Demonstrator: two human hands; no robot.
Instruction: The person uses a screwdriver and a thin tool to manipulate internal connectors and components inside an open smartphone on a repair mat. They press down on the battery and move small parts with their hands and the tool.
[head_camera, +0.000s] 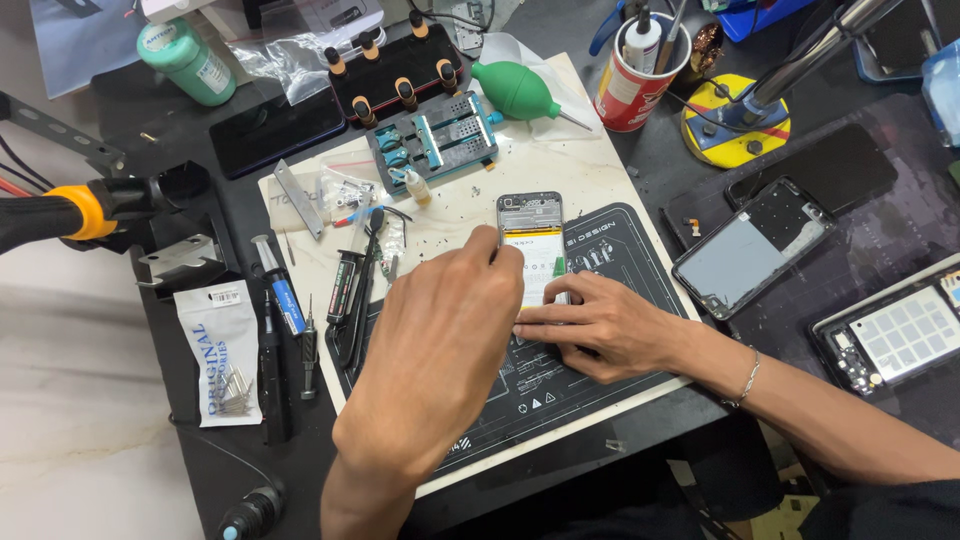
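An opened phone (533, 232) with its back removed lies on a black and white work mat (600, 250), its inner board and yellow part showing. My left hand (440, 340) reaches over it from below and pinches a thin metal tool (500, 238) against the phone's left edge. My right hand (600, 325) lies flat on the mat and presses on the phone's lower end with its fingers. A thin bracelet circles my right wrist. The lower half of the phone is hidden under both hands.
Screwdrivers (285, 300) and tweezers lie left of the mat. Behind stand a blue clamp fixture (435, 140), a green air blower (520, 92), a red cup of tools (640, 75) and a green bottle (190, 62). Other opened phones (750, 250) lie to the right. A microscope stand base (735, 125) sits far right.
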